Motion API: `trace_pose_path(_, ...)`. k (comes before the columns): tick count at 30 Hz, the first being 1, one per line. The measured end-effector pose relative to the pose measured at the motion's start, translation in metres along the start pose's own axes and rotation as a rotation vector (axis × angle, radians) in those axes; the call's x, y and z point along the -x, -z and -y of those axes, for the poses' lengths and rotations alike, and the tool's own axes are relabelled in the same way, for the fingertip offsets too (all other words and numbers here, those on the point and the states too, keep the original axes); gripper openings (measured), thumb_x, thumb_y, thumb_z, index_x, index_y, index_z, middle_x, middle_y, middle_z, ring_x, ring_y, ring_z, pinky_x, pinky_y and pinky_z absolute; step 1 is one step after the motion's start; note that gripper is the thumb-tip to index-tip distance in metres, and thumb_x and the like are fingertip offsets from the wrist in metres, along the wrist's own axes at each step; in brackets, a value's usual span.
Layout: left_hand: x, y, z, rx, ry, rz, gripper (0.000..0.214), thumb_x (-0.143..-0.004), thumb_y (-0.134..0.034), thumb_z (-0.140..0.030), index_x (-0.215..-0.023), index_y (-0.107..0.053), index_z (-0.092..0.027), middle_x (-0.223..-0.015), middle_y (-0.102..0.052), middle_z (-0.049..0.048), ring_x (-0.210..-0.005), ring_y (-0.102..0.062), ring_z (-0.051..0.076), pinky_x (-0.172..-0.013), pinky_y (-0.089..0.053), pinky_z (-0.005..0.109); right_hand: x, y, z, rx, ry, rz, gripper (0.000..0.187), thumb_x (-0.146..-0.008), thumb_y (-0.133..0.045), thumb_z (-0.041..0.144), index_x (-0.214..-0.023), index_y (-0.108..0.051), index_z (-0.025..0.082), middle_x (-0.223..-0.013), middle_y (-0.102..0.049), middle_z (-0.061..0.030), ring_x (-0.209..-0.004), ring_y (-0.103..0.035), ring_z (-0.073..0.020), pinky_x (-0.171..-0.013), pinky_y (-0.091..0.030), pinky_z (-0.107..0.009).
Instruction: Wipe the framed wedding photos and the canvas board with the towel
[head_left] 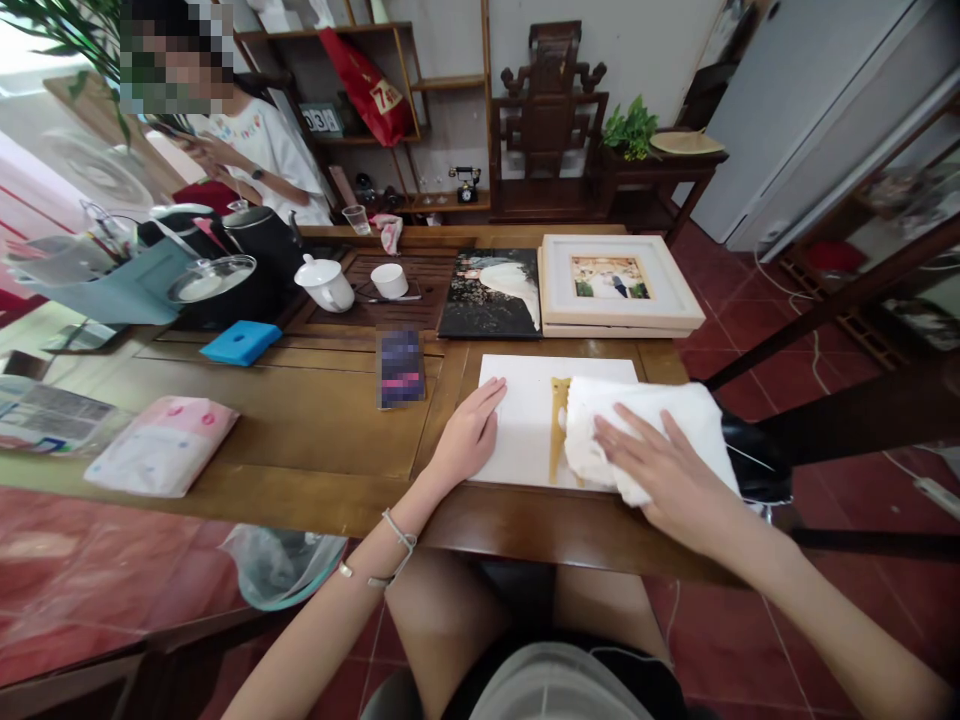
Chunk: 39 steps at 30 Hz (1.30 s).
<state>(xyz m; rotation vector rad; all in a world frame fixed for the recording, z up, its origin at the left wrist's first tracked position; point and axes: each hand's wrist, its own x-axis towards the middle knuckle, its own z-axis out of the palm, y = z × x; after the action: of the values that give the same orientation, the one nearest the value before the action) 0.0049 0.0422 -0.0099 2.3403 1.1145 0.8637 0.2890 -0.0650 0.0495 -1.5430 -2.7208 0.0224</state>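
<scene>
A white rectangular board [517, 430] lies flat near the front edge of the wooden table. My left hand [471, 432] rests on the board's left edge with its fingers stretched out and close together. Over the board's right part spreads a white cloth [690, 430], partly bunched. My right hand [652, 460] lies flat on this cloth, fingers spread, pressing it down. Beside the cloth's left edge a tan, narrow tapering patch [558, 430] shows on the board; the cloth hides whatever continues to the right.
Behind the board are a dark photo panel [491, 293] and stacked pale frames [622, 285]. A phone-like item [401, 368], blue box [241, 342], tissue pack [163, 445], lidded cup [324, 283] and kettle [262, 245] stand leftward. A person [262, 150] is at the back left.
</scene>
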Motion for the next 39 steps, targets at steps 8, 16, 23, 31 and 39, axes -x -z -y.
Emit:
trace_pose_path(8, -0.001, 0.0, -0.001, -0.003, 0.007, 0.0, 0.046, -0.096, -0.033, -0.015, -0.139, -0.051, -0.014, -0.147, -0.05, 0.0124, -0.141, -0.04, 0.023, -0.119, -0.034, 0.046, 0.035, 0.011, 0.014, -0.138, 0.129, 0.065, 0.094, -0.05, -0.043, -0.002, -0.141, -0.048, 0.023, -0.157, -0.032, -0.0017, -0.149, -0.012, -0.0269, -0.115, -0.019, -0.063)
trace_pose_path(16, 0.0, 0.0, 0.002, 0.001, -0.003, 0.0, 0.047, -0.095, -0.033, -0.014, -0.14, -0.05, -0.015, -0.148, -0.049, 0.0113, -0.142, -0.04, 0.022, -0.119, -0.033, 0.046, -0.068, -0.002, -0.067, -0.158, -0.088, -0.013, 0.074, -0.061, -0.045, 0.003, -0.132, -0.056, 0.018, -0.152, -0.041, -0.0072, -0.145, -0.024, -0.0315, -0.112, -0.02, -0.068)
trace_pose_path(23, 0.0, 0.0, 0.0, 0.001, 0.0, -0.001, 0.047, -0.096, -0.033, -0.015, -0.139, -0.051, -0.014, -0.147, -0.049, 0.0124, -0.141, -0.041, 0.023, -0.118, -0.034, 0.047, -0.059, 0.002, -0.06, -0.127, -0.061, -0.002, 0.072, -0.061, -0.043, 0.002, -0.13, -0.058, 0.017, -0.152, -0.042, -0.0083, -0.146, -0.024, -0.0318, -0.111, -0.021, -0.069)
trace_pose_path(31, 0.0, 0.0, 0.0, 0.02, -0.003, -0.01, 0.047, -0.096, -0.034, -0.015, -0.139, -0.051, -0.016, -0.147, -0.049, 0.0111, -0.141, -0.041, 0.023, -0.119, -0.034, 0.047, 0.046, 0.013, 0.017, -0.193, 0.081, 0.086, 0.092, -0.05, -0.042, -0.003, -0.137, -0.054, 0.024, -0.154, -0.037, -0.0015, -0.148, -0.012, -0.0262, -0.117, -0.016, -0.063)
trace_pose_path(39, -0.001, 0.0, -0.001, -0.002, -0.002, -0.001, 0.046, -0.096, -0.034, -0.015, -0.139, -0.051, -0.013, -0.147, -0.05, 0.0128, -0.141, -0.04, 0.023, -0.119, -0.034, 0.046, -0.002, 0.014, -0.024, -0.306, 0.015, 0.111, 0.088, -0.055, -0.04, 0.0, -0.139, -0.051, 0.023, -0.154, -0.038, -0.001, -0.148, -0.016, -0.0231, -0.118, -0.014, -0.061)
